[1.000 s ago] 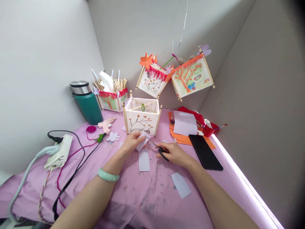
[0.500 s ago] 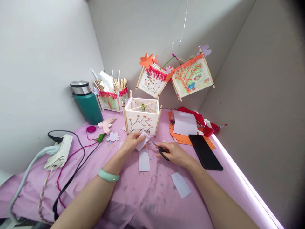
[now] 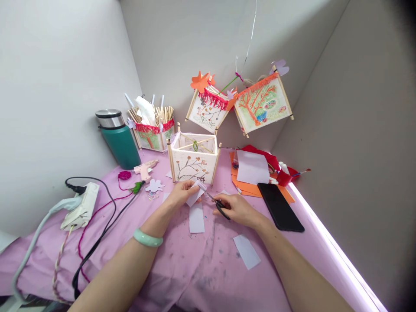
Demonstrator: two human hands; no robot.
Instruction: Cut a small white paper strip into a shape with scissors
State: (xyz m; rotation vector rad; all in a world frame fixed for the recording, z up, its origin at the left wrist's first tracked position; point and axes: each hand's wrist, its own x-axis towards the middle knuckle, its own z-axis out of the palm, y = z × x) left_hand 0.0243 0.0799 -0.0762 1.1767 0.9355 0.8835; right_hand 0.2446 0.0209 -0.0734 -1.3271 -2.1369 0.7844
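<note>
My left hand (image 3: 182,193) pinches a small lilac paper piece (image 3: 194,198) whose far edge looks cut into thin strips. Closed round the handles of black scissors (image 3: 221,209), my right hand (image 3: 236,209) keeps the blades pointed at that paper's right edge. Whether the blades touch the paper is too small to tell. Beneath the left hand lies a lilac paper strip (image 3: 196,220), flat on the cloth. Another cut piece (image 3: 247,252) rests nearer, beside my right forearm. Just beyond the hands stands a white lantern-like box (image 3: 194,167) with wooden corner sticks and a drawn branch.
A green bottle (image 3: 120,145), a pink glue gun (image 3: 145,170) and a power strip (image 3: 81,208) with trailing cables are at the left. At the right lie a black phone (image 3: 280,208) and orange paper (image 3: 250,190). Decorated lanterns (image 3: 264,104) hang above the back.
Almost nothing differs. The paper in my left hand has tilted very slightly, and the strips at its edge show a little more. The scissors stay in nearly the same place.
</note>
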